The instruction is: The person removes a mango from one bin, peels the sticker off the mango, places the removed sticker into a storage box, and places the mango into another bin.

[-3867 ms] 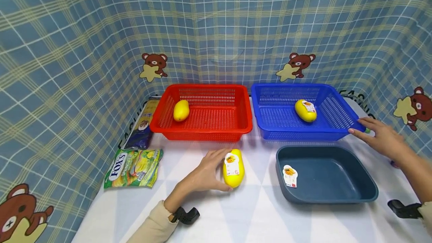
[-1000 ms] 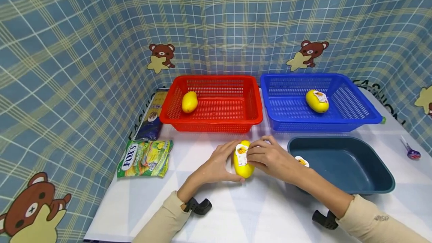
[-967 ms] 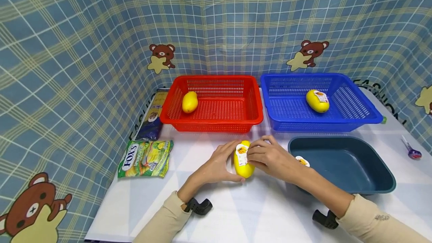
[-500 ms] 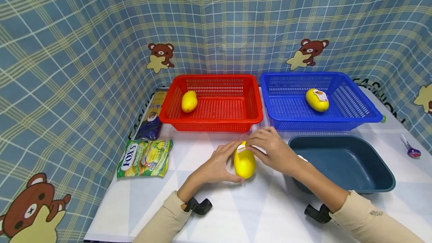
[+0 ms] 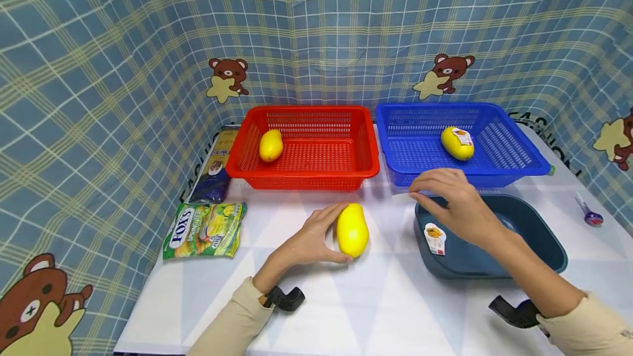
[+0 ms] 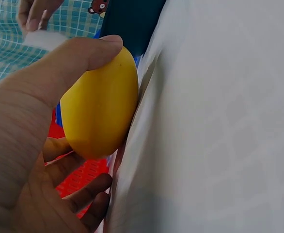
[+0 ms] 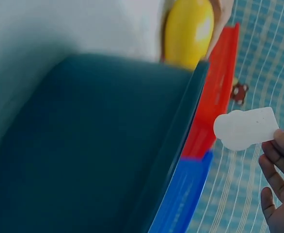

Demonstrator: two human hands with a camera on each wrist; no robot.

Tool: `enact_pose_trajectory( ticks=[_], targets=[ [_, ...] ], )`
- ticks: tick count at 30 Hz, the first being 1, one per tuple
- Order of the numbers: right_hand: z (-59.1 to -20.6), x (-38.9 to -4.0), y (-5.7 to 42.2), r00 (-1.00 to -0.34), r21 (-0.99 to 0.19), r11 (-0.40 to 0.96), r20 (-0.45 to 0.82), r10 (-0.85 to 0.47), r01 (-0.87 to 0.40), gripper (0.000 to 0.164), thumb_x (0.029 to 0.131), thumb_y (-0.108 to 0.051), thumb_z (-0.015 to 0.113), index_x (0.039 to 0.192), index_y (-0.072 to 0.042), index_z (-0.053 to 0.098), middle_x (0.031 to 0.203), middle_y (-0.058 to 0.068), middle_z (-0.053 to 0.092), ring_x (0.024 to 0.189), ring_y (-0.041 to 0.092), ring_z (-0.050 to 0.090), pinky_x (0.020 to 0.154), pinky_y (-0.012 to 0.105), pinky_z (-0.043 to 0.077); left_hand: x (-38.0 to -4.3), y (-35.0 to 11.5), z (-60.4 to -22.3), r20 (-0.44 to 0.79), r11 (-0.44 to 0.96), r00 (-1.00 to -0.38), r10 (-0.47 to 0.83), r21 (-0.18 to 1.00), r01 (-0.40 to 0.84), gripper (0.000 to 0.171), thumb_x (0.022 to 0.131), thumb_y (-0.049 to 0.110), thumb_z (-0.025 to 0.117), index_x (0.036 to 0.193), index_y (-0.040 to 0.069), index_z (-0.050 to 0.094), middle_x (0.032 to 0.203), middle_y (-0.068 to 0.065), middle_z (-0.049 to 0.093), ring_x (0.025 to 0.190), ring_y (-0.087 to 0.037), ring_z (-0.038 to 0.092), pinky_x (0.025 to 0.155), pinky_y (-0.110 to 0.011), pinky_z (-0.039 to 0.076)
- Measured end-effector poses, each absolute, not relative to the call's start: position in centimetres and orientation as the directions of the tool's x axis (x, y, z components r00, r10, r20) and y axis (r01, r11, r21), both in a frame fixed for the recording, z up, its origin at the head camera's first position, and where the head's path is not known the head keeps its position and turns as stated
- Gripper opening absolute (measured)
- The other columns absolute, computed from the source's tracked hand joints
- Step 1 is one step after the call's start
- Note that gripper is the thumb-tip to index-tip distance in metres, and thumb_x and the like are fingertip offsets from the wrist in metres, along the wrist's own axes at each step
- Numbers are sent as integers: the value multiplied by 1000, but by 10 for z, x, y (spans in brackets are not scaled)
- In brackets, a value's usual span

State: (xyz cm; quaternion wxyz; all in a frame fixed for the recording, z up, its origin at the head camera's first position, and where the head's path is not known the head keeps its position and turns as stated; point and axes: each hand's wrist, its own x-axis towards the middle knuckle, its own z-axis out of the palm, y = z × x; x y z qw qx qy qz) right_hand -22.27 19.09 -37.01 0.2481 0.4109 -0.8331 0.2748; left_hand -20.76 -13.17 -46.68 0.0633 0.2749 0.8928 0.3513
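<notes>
My left hand (image 5: 309,243) grips a plain yellow mango (image 5: 353,231) on the table, thumb at the near end and fingers round the far side. In the left wrist view the thumb lies across the top of the mango (image 6: 103,104). My right hand (image 5: 457,207) is raised over the left side of a dark teal basin (image 5: 489,273). Between thumb and fingertips it pinches a white label sticker (image 7: 246,128), whose blank back faces the right wrist camera. Another mango-print sticker (image 5: 435,239) is stuck inside the basin's left wall.
A red basket (image 5: 316,172) at the back holds one bare mango (image 5: 271,145). Beside it, a blue basket (image 5: 499,172) holds a mango with a label (image 5: 457,143). On the left lie a Fox's candy bag (image 5: 204,229) and a blue-gold packet (image 5: 215,169). A lollipop (image 5: 592,217) lies far right.
The sticker has come off the mango in my left hand, peeled by my right hand. The right hand has moved right with it, over the basin. My left hand keeps its grip.
</notes>
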Motion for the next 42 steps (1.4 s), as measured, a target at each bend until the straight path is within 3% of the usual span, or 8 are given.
enact_pose_trajectory(
  ticks=[2,4,7,8,15,26,34,42],
  targets=[
    [-371,-222,205,-541,-239,530,644,-540,-814,23,97,-31,65,102,-11,75,102,-2,71,104,21,61,90,36,35,-208,-133,-467,79,604,-844,531,663,442,112,70,49,88,160,27,25,162,8,26,136,-22,32,107,-52,36],
    [-374,-221,219,-552,-227,555,642,-533,-800,13,90,-17,75,102,-11,74,102,-1,70,102,21,61,89,36,34,-207,-135,-467,81,603,-846,527,666,439,112,70,48,88,160,26,26,162,8,26,136,-23,32,107,-52,36],
    [-381,-221,236,-576,-208,597,621,-532,-775,36,71,7,84,101,-10,74,101,1,70,101,23,61,87,38,34,-207,-137,-468,85,600,-850,520,672,435,112,69,47,89,160,25,26,162,7,27,135,-23,32,107,-52,36],
    [-385,-221,241,-586,-197,613,608,-535,-765,38,69,8,84,101,-9,74,100,1,70,101,24,61,88,39,34,-207,-138,-468,87,599,-850,519,673,434,112,69,46,89,160,25,26,162,7,27,135,-23,32,107,-52,36],
    [-415,-219,270,-643,-142,675,495,-585,-724,29,74,1,83,99,-12,74,99,2,70,99,29,62,84,49,35,-206,-140,-469,80,600,-847,525,670,436,114,70,46,89,160,24,24,162,7,26,136,-23,32,109,-51,34],
    [-427,-214,289,-780,-255,740,128,-612,-622,20,87,-15,78,107,-18,77,109,-2,72,107,32,63,86,62,36,-208,-137,-470,87,597,-846,527,671,441,116,69,48,90,160,25,24,162,6,25,136,-23,32,108,-52,34],
    [-421,-209,297,-812,-315,777,-31,-582,-545,40,85,-40,79,120,-21,73,121,2,68,121,39,51,91,68,25,-209,-135,-470,88,599,-843,531,664,447,117,68,50,90,161,25,24,162,6,26,137,-23,32,109,-53,33],
    [-421,-206,309,-828,-332,790,-43,-559,-516,51,79,-44,83,121,-19,71,124,6,66,122,43,49,89,70,26,-209,-132,-470,97,592,-835,541,662,460,116,68,52,89,161,26,23,163,3,26,138,-25,31,109,-55,34]
  ],
)
